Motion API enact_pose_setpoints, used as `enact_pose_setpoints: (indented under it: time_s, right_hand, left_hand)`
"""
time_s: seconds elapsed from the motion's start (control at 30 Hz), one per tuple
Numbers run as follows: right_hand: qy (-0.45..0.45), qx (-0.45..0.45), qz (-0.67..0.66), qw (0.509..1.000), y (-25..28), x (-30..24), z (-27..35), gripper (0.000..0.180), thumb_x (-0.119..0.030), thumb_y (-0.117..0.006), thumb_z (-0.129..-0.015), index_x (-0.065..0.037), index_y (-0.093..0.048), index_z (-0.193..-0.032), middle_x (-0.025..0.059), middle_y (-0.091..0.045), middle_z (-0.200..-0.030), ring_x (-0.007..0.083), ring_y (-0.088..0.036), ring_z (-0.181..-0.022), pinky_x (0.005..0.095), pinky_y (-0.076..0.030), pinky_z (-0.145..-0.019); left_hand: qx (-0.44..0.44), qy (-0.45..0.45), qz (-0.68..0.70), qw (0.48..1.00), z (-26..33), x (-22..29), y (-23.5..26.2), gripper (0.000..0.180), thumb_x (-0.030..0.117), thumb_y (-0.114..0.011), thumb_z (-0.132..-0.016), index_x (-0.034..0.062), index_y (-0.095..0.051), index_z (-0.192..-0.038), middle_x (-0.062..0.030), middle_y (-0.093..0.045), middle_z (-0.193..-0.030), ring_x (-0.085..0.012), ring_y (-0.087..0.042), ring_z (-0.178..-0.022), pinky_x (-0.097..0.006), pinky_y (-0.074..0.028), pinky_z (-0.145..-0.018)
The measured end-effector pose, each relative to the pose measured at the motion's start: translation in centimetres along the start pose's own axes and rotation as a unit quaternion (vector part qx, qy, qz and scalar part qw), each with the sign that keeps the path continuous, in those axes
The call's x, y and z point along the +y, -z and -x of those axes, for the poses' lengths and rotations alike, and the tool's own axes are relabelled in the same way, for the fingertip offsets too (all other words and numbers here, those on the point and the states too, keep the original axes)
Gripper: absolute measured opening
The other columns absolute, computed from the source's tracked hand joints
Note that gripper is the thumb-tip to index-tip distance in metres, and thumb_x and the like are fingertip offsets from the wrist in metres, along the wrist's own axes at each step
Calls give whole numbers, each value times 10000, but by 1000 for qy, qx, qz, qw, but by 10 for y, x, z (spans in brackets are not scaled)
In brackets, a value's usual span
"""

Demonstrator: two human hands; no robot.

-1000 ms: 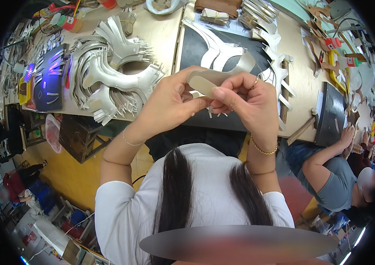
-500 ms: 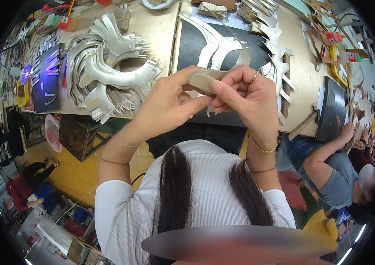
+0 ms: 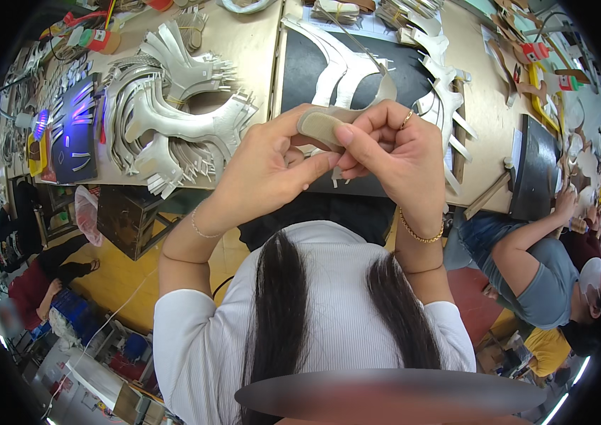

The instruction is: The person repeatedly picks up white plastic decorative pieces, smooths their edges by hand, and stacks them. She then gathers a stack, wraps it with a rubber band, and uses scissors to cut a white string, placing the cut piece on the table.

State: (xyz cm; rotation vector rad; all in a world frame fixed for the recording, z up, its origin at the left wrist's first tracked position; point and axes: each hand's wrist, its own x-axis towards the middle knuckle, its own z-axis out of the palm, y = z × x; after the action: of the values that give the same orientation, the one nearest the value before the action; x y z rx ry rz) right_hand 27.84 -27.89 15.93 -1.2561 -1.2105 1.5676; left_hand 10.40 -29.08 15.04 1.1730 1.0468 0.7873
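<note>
My left hand (image 3: 268,163) and my right hand (image 3: 399,152) meet in front of me, above the near edge of a black mat (image 3: 408,79). Between them they pinch a thin beige-grey strap (image 3: 322,129) that looks like leather. Its rounded end lies by my right thumb, and a longer curved part runs up behind my right fingers. Both sets of fingers are closed on it; some fingertips are hidden. Silver-white branched pieces (image 3: 353,79) lie on the mat beyond my hands.
To the left is a thick pile of silver branched pieces (image 3: 194,126). More silver pieces (image 3: 433,46) line the mat's right side. A bottle (image 3: 104,41) stands far left. A wooden-handled tool (image 3: 488,198) rests near the right edge, close to a seated co-worker (image 3: 542,280).
My hands stay almost still, both gripping the strap. The view has shifted slightly. At the lower left, a person in dark red has changed posture.
</note>
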Motion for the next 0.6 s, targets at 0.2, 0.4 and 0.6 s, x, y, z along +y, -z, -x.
enact_pose_setpoints:
  time_s: [0.2, 0.4, 0.6]
  right_hand:
    - [4, 8, 4, 1000, 0, 1, 2, 193, -126, -692, -855, 38, -616, -785, 63, -670, -650, 55, -625, -553, 174, -496, -505]
    - [7, 10, 20, 1000, 2, 1, 5, 171, -101, -702, -848, 27, -600, -801, 58, -648, -663, 71, -621, -556, 183, -512, -505]
    - [21, 28, 14, 999, -2, 3, 6, 201, -128, -713, -835, 23, -602, -762, 43, -644, -613, 42, -599, -526, 169, -463, -484]
  left_hand:
    - [-18, 17, -26, 999, 3, 1, 3, 333, 19, -657, -847, 1, -572, -1169, -1, -628, -947, 23, -465, -626, -138, -347, -516]
    - [-38, -22, 31, 999, 4, -1, 2, 312, 121, -600, -906, -11, -557, -1186, -28, -650, -976, 11, -492, -616, -159, -379, -512]
    - [-33, -2, 31, 999, 6, 8, 2, 348, 258, -471, -991, -18, -589, -1168, 0, -624, -888, 1, -477, -671, -164, -369, -564]
